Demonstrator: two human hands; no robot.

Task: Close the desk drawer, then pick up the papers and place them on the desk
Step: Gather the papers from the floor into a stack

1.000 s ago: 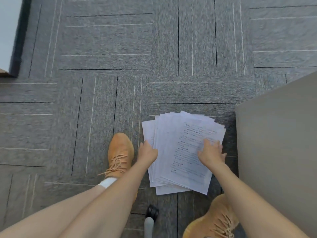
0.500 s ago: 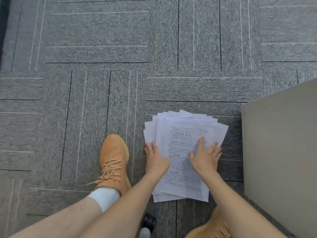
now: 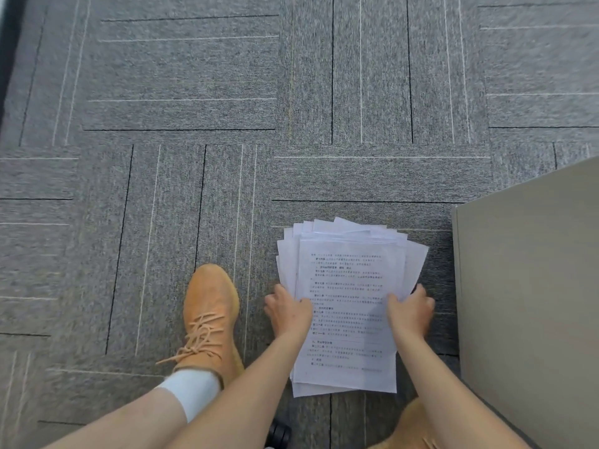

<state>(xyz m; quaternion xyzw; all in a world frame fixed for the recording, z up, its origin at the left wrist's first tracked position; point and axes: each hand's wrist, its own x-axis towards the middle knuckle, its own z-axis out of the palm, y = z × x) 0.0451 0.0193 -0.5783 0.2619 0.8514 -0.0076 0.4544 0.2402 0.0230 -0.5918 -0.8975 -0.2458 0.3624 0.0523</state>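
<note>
I can't see the drawer from here, so I can't confirm the first step; by the look of it I'm on the second, collecting the papers (image 3: 348, 306). They lie on the carpet floor (image 3: 194, 124) as a loosely fanned stack, just beside the near corner of the grey cabinet (image 3: 531, 286) on my right and a little way right of my orange shoe (image 3: 210, 315). Nothing is on the surface yet; the stack looks to be resting on the floor, so the lift and the placing are both left.

Both arms reach down and forward. My left hand (image 3: 288, 314) sits at the stack's left edge, fingers curled in against the sheets, thumb on top. My right hand (image 3: 410, 314) mirrors it at the right edge, fingers tucked toward the underside. I judge each grip as closing on the papers' sides, squaring them, though whether fingers are fully underneath I cannot tell.
</note>
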